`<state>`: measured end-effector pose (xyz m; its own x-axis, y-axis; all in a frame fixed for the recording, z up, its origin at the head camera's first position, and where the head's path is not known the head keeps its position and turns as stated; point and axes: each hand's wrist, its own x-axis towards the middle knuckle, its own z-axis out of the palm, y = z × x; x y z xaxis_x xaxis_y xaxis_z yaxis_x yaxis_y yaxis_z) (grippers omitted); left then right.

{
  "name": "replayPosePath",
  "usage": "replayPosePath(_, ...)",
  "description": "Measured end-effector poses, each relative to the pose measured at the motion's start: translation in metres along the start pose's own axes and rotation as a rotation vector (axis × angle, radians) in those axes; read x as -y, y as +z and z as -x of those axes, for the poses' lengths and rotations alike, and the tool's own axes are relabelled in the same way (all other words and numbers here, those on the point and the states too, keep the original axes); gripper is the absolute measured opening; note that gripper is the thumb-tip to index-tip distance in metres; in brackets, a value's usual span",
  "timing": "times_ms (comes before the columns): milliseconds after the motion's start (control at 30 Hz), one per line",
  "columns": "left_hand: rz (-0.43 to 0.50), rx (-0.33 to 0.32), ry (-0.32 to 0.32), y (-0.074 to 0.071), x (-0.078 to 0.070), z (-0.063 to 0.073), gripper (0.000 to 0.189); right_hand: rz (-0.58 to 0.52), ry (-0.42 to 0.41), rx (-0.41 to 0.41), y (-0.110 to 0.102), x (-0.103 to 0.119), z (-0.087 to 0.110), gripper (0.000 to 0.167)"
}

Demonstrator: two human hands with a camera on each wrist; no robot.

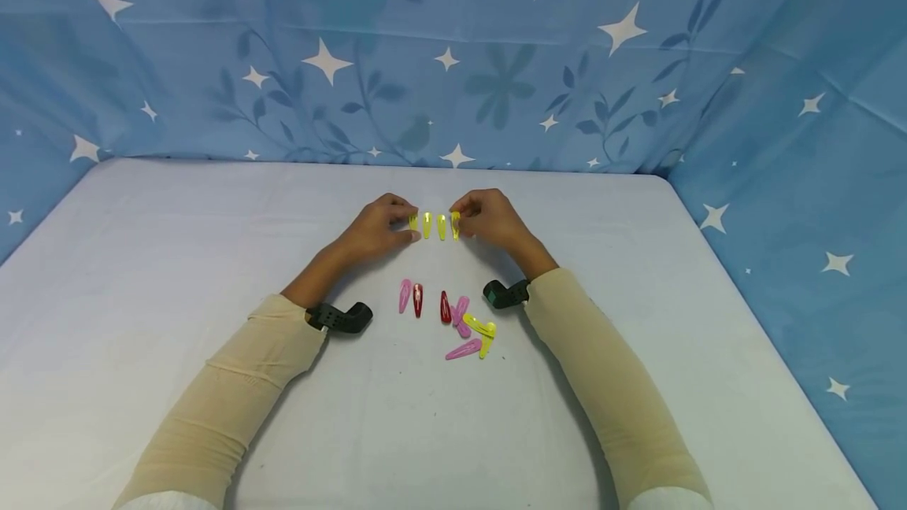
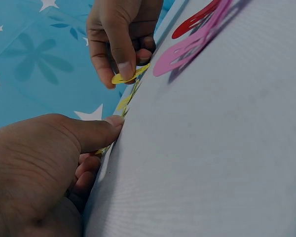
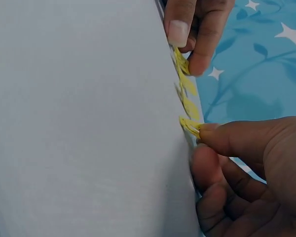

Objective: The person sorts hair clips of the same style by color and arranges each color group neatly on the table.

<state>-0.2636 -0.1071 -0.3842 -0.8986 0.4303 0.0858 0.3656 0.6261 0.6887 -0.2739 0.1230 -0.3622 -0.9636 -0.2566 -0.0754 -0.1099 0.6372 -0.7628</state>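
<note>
Yellow snap hair clips stand in a short row across the table. My left hand (image 1: 383, 227) holds the leftmost yellow hair clip (image 1: 413, 222) by its ends, between thumb and fingers. At the row's right end, my right hand (image 1: 489, 217) pinches another yellow hair clip (image 3: 191, 126) between thumb and finger, tilted up in the right wrist view. Between the hands lie two more, one yellow clip (image 1: 427, 225) beside the other yellow clip (image 1: 442, 227), untouched. The left hand's curled fingers partly hide its clip in the left wrist view.
Nearer the body lie a pink clip (image 1: 405, 296) and a red clip (image 1: 418, 301) side by side. Right of them, another red clip (image 1: 445, 308) adjoins a loose cluster of pink clips (image 1: 464, 349) and yellow clips (image 1: 479, 325). A blue curtain (image 1: 496, 85) borders the white table (image 1: 212, 211).
</note>
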Motion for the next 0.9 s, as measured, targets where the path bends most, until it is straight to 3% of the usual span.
replayPosePath(400,0.015,0.002,-0.007,0.0021,0.0003,-0.0004,0.049,0.109,0.055,-0.020,0.0013,-0.0020,-0.0040,0.023)
replayPosePath(900,-0.002,-0.001,-0.006,0.0005,-0.0010,0.0007,0.050,0.086,0.081,-0.012,-0.0003,-0.0007,-0.0010,0.031)
